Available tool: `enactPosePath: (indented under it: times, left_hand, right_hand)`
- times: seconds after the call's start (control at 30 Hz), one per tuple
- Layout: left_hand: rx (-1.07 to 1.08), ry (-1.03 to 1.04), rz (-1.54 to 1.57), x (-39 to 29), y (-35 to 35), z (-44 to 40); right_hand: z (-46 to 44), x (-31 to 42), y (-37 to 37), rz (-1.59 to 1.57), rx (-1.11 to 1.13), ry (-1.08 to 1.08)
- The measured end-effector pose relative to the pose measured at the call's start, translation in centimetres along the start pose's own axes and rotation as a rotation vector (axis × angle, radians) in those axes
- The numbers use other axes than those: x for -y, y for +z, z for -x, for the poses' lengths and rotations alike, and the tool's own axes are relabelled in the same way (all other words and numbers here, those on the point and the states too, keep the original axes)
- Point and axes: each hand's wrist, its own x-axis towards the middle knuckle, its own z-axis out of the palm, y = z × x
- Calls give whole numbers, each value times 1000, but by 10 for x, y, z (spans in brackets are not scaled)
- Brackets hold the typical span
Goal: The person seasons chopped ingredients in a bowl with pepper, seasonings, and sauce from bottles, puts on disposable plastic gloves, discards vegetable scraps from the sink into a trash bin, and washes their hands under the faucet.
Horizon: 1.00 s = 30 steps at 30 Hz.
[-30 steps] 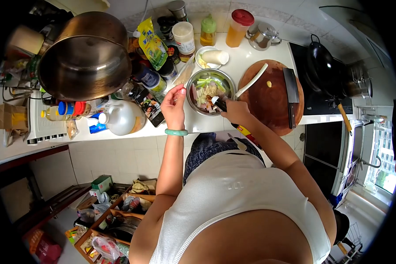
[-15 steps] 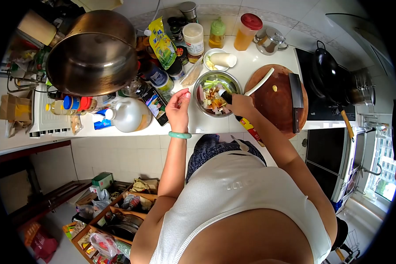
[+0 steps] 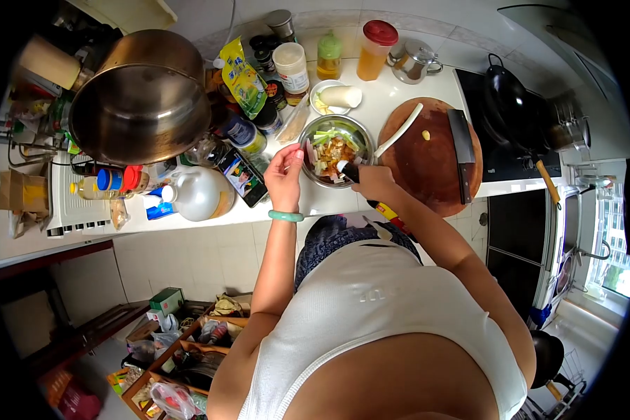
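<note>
In my right hand (image 3: pixel 374 183) is a dark-necked sauce bottle (image 3: pixel 393 215) with a red and yellow label. It is tilted, its white-tipped mouth over the near side of a steel mixing bowl (image 3: pixel 372 133). Sliced meat and green scallion pieces (image 3: pixel 325 136) lie in the bowl, with brown sauce on them. My left hand (image 3: pixel 284 173) is raised at the bowl's left side, thumb and fingers pinched together. Whatever it may hold is too small to make out. A jade-green bangle (image 3: pixel 287 216) circles that wrist.
Right of the bowl, a round chopping board (image 3: pixel 420 164) bears a cleaver (image 3: pixel 460 154), a scallion stalk (image 3: pixel 399 131) and a garlic clove (image 3: pixel 425 135). A phone (image 3: pixel 242 175) leans left, near a large jug (image 3: pixel 201 192). A big pot (image 3: pixel 140 91) looms upper left; a wok (image 3: pixel 514 105) sits right.
The sauce bottle's mouth has drawn back toward the bowl's near rim, along with my right hand. More brown sauce shows on the food. The whole view has shifted slightly; my left hand stays pinched.
</note>
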Motion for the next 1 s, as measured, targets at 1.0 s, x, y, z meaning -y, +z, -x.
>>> enactPosePath:
  times: [1.0]
  left_hand:
    - [276, -18, 162, -24, 48, 3]
  right_hand:
    - [55, -5, -30, -400, -613, -177]
